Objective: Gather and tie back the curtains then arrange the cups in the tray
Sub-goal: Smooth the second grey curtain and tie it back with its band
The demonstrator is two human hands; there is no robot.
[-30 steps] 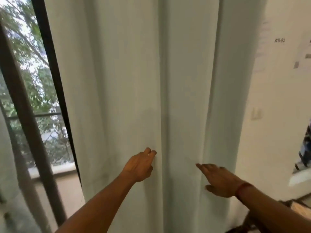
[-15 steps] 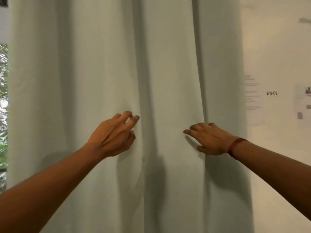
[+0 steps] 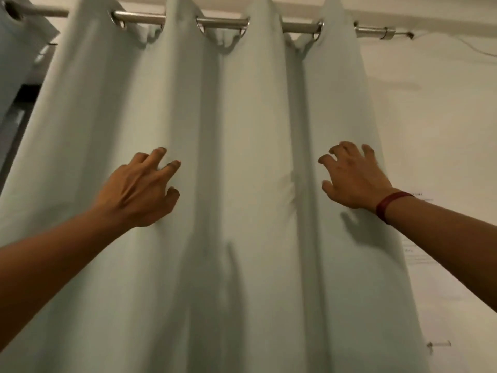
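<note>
- Plainly, the curtain (image 3: 255, 157) is soft and light: it hangs in loose, deep folds that run down past both hands, and the cloth dimples where fingertips meet it.
- The left hand (image 3: 139, 192) lies against a broad fold with its fingers spread and bent. No cloth shows caught between them, so it touches rather than grips.
- The right hand (image 3: 352, 181), with a red wristband (image 3: 390, 207) on its wrist, is spread claw-like on the outermost fold, close to the curtain's edge. It too grips nothing that can be seen.
- The hands are well apart, with the middle folds between them.
- High above both hands the curtain hangs by metal eyelets from a rod (image 3: 223, 22). It should slide sideways easily if pulled evenly, though an eyelet might snag if one side is tugged alone.
- The best hold is probably at about the level of the hands: sweep the left hand toward the right so the folds stack, then close both hands round the bundle. A pinch on one fold would likely slip, as the fabric looks smooth.
- Below and to the right of the right hand, a small fitting (image 3: 438, 344) on the wall (image 3: 443, 130) may be a tie-back hook, but it is too small to tell.
- No cups or tray are in view.
</note>
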